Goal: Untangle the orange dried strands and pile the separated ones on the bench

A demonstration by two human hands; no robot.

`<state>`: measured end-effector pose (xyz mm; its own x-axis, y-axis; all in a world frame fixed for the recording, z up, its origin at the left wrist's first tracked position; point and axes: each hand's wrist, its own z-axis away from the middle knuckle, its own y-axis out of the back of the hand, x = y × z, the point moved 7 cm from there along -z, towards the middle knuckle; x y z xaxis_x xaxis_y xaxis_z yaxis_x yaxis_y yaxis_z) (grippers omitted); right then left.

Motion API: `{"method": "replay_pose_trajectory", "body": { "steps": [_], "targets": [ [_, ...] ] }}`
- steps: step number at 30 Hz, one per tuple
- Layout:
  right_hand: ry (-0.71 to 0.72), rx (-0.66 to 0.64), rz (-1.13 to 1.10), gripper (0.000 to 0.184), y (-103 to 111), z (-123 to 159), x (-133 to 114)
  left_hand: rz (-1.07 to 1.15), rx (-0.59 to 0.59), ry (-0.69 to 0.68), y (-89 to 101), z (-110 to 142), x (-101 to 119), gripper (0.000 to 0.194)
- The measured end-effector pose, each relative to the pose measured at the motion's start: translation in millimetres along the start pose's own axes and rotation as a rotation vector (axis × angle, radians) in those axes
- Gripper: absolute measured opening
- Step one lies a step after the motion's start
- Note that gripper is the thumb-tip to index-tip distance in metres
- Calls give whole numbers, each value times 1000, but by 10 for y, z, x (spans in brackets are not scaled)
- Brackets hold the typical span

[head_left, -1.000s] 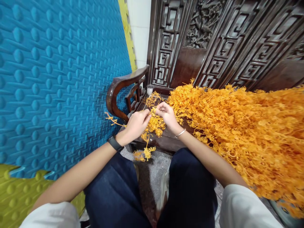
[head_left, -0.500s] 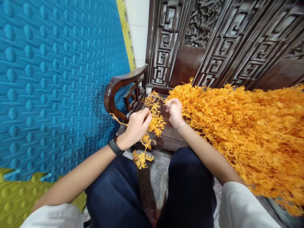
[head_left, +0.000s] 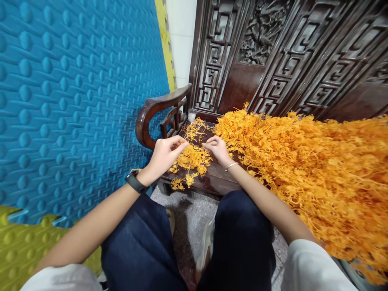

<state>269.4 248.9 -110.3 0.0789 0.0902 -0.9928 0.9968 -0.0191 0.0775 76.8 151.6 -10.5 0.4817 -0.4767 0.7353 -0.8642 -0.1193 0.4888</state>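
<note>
My left hand (head_left: pixel 168 153) is pinched, thumb against forefinger, above the left part of the dark wooden bench seat (head_left: pixel 216 171). A thin orange strand shows by its wristband, and the strand seems to run through this hand; its held part is hidden. My right hand (head_left: pixel 218 149) faces it a short way off, thumb and fingertips together; whatever they grip is too small to make out. Between and below both hands lies a small heap of orange plastic flower sprigs (head_left: pixel 194 157), some drooping over the seat's front edge. Behind it sit loose orange stems (head_left: pixel 195 128).
A large pile of orange plastic flower sprigs (head_left: pixel 318 161) covers the bench to the right. A curved wooden armrest (head_left: pixel 145 117) stands left, with a small whitish cup (head_left: pixel 192 115) near its back end. Blue foam matting (head_left: pixel 75 101) lies beyond; a carved backrest (head_left: pixel 245 89) rises behind.
My left hand has drawn back slightly left, and the sprigs dangling below it have risen to the seat's edge. My right hand has moved slightly down and left from the big pile's edge, its fingertips now together.
</note>
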Motion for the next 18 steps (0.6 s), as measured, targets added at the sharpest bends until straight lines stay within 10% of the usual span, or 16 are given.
{"method": "replay_pose_trajectory", "body": {
  "steps": [18],
  "targets": [
    [130,-222,264,10,-75,-40,10,336,95,163,93,-54,-234,24]
  ]
}}
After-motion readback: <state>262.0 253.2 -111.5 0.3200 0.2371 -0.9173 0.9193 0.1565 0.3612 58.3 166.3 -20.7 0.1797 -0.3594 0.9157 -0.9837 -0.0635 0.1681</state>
